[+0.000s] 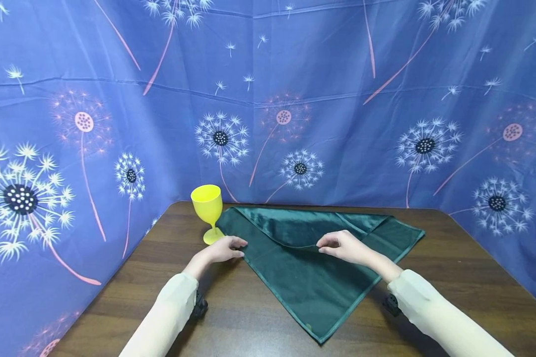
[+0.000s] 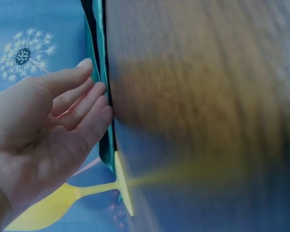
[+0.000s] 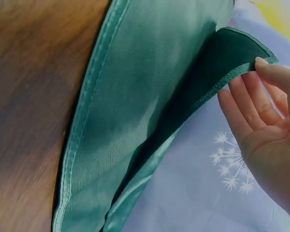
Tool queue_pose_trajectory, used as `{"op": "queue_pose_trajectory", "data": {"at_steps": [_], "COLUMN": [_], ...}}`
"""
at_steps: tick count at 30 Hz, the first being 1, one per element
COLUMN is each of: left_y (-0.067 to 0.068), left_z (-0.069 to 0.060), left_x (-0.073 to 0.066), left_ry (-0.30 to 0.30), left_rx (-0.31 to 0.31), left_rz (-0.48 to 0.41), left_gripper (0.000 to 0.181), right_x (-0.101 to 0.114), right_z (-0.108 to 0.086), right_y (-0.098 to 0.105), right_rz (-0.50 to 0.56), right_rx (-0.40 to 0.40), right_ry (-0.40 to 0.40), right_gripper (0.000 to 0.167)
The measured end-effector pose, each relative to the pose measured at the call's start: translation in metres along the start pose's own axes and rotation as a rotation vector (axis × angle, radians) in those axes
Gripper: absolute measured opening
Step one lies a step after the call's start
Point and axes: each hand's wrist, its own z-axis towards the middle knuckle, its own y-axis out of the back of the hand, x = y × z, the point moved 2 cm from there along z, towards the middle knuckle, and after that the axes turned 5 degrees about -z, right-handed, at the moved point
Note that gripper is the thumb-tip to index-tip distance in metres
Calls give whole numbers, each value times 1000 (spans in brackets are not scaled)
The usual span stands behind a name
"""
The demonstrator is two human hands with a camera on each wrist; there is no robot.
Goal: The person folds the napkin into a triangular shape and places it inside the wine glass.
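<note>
The green cloth (image 1: 321, 287) is laid on the worktop (image 1: 464, 277) with one corner pointed towards the front and its long axis set from left to right; its folded flap (image 1: 303, 229) is pinched at the tip by the right hand (image 1: 346, 247). The left hand (image 1: 223, 249) is held loosely extended just beside the left edge; whether the cloth is touched cannot be told. The yellow goblet (image 1: 207, 203) is stood upright by the left corner. Brown wood is exposed along both front edges, and blue dandelion-printed fabric (image 1: 353, 148) is hung behind and at both sides
</note>
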Motion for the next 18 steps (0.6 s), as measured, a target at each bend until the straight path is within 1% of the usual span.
{"op": "queue_pose_trajectory", "data": {"at_steps": [4, 9, 13, 18], "left_y": [0, 1, 0, 1], "left_z": [-2, -2, -2, -3], "left_x": [-2, 1, 5, 5], "left_ry": [-7, -17, -13, 1], "left_rx": [-4, -11, -17, -18], "left_rz": [13, 20, -7, -42], "left_gripper": [36, 34, 32, 31], "right_x": [4, 7, 10, 12], "right_z": [-2, -5, -8, -11], "right_y": [0, -2, -4, -5], "right_rz": [9, 29, 14, -13], "right_rx": [5, 3, -32, -64], "right_ry": [1, 18, 39, 66], "right_gripper": [14, 11, 9, 8]}}
